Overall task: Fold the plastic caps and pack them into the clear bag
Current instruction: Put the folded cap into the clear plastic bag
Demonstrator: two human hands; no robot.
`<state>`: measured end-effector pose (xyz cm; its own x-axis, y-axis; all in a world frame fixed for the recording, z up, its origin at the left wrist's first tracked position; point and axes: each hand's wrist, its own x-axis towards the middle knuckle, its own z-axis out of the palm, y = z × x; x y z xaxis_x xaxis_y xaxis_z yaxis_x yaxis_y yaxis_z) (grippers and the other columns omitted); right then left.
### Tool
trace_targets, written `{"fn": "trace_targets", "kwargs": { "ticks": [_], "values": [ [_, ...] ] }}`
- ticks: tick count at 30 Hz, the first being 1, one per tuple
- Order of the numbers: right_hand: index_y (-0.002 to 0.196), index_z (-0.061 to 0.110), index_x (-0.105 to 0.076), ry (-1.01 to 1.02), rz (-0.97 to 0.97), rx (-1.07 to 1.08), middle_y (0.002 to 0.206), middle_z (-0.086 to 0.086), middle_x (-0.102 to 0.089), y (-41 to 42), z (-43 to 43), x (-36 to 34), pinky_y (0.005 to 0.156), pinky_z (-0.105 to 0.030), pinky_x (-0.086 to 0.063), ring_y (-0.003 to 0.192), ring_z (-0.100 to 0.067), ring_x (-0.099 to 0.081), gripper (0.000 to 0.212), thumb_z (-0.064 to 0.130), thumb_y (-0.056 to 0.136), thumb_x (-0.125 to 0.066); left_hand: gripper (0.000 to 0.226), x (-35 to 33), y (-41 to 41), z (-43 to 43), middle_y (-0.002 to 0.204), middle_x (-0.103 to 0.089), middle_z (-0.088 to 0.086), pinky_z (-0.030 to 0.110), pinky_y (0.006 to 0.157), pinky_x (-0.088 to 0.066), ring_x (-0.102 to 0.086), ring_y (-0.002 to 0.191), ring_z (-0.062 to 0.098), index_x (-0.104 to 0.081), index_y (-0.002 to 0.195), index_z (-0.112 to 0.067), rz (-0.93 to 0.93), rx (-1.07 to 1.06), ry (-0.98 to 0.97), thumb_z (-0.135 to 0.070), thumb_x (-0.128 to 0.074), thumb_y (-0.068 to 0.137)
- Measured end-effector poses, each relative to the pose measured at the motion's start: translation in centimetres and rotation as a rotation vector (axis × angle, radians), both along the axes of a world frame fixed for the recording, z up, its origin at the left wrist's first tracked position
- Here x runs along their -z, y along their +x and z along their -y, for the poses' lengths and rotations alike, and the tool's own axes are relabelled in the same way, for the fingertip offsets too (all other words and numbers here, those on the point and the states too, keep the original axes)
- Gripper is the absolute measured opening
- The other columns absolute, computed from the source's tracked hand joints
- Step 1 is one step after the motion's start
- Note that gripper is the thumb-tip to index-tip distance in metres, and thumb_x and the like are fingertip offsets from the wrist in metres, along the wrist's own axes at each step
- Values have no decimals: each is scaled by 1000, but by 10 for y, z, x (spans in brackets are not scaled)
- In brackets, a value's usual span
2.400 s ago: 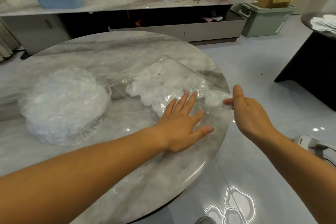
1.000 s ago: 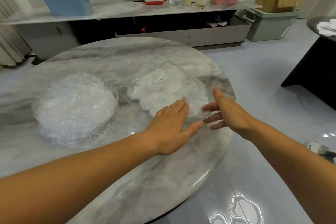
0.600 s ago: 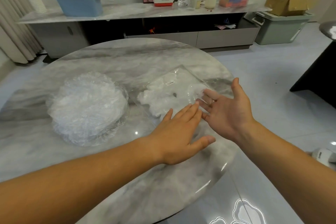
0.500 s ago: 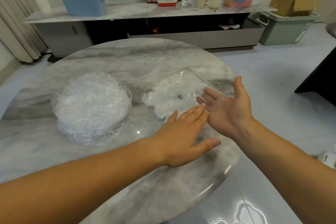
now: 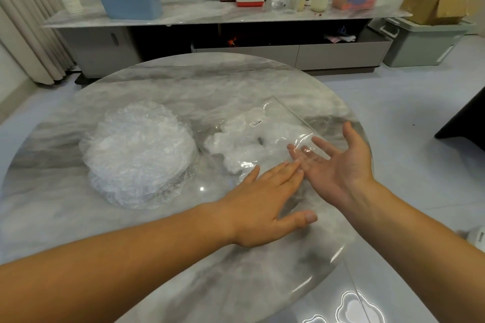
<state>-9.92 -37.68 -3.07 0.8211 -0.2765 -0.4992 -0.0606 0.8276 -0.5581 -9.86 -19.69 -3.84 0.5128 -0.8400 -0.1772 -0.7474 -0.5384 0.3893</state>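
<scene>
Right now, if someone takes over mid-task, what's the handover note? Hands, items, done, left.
Left hand: open, palm down, at the near edge of the clear bag.
Right hand: open, palm up, fingertips under the bag's film.
The bag lies on the table, folded caps inside. Stack of unfolded caps sits to its left.
Done: some caps packed.
Left: fold and pack the stack.

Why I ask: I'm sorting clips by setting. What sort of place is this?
Probably a home living room: a round marble table, a long low media cabinet against the wall carrying household clutter, and curtains at the left.
</scene>
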Motion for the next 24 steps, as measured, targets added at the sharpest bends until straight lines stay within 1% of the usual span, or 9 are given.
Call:
{"fn": "trace_targets", "kwargs": {
  "ticks": [2, 4, 6, 8, 10, 15, 20, 22, 24],
  "values": [
    [133, 0, -53, -6, 12, -23, 131, -26, -57, 1, 0, 0, 107, -54, -47, 115, -48, -63, 74, 62, 93, -57, 85, -1, 0, -1, 166, 18, -9, 46, 125, 6, 19, 150, 2, 6, 160, -23, -7, 4, 0, -71, -22, 95],
    [140, 1, -49, -5, 28, -68, 132, -23, -61, 5, -1, 0, 114, -52, -39, 127, -44, -55, 81, 67, 94, -49, 85, -1, 1, -2, 166, 18, -10, 46, 125, 6, 20, 150, 1, 7, 160, -24, -30, 5, -4, -71, -23, 95],
    [145, 1, -44, -10, 40, -108, 135, -22, -61, 10, -1, 0, 117, -50, -33, 137, -38, -47, 88, 72, 93, -43, 85, 1, 3, -5, 166, 18, -11, 46, 125, 6, 20, 149, 1, 7, 160, -25, -43, 6, -13, -71, -23, 95],
    [147, -1, -42, -15, 41, -131, 139, -21, -59, 12, 0, 2, 117, -49, -32, 140, -36, -44, 93, 75, 93, -40, 85, 5, 5, -7, 165, 19, -12, 46, 125, 6, 21, 149, 0, 8, 160, -25, -45, 9, -10, -72, -23, 95],
    [148, -1, -42, -6, 51, -144, 141, -23, -57, 11, 3, 3, 117, -49, -34, 138, -37, -46, 92, 74, 93, -41, 86, 8, 6, -8, 165, 19, -12, 46, 125, 6, 22, 149, 0, 8, 160, -25, -36, 18, 4, -72, -23, 95],
    [145, 0, -44, -8, 51, -119, 136, -26, -59, -3, 11, -3, 113, -48, -42, 125, -42, -58, 77, 60, 97, -50, 86, 12, 8, -12, 165, 20, -11, 46, 125, 8, 25, 148, 0, 7, 160, -25, 8, 43, 41, -73, -21, 94],
    [149, -2, -37, -44, 18, -107, 132, -26, -62, -25, 12, -11, 112, -50, -43, 123, -44, -60, 70, 47, 101, -51, 83, 13, 7, -15, 165, 20, -10, 47, 124, 10, 27, 147, 1, 5, 160, -27, 27, 51, 50, -71, -22, 96],
    [150, 0, -35, -110, -9, -123, 129, -25, -64, -35, 12, -14, 111, -49, -44, 121, -43, -61, 68, 45, 102, -51, 80, 14, 7, -16, 165, 21, -9, 48, 123, 11, 28, 147, 2, 3, 160, -31, 39, 60, 56, -71, -23, 96],
    [146, 1, -38, -256, -98, -134, 122, -24, -69, -45, 12, -17, 107, -48, -48, 115, -41, -66, 61, 42, 103, -51, 75, 14, 7, -19, 165, 22, -8, 49, 123, 13, 30, 146, 2, 0, 159, -36, 48, 73, 48, -71, -23, 96]
  ]
}}
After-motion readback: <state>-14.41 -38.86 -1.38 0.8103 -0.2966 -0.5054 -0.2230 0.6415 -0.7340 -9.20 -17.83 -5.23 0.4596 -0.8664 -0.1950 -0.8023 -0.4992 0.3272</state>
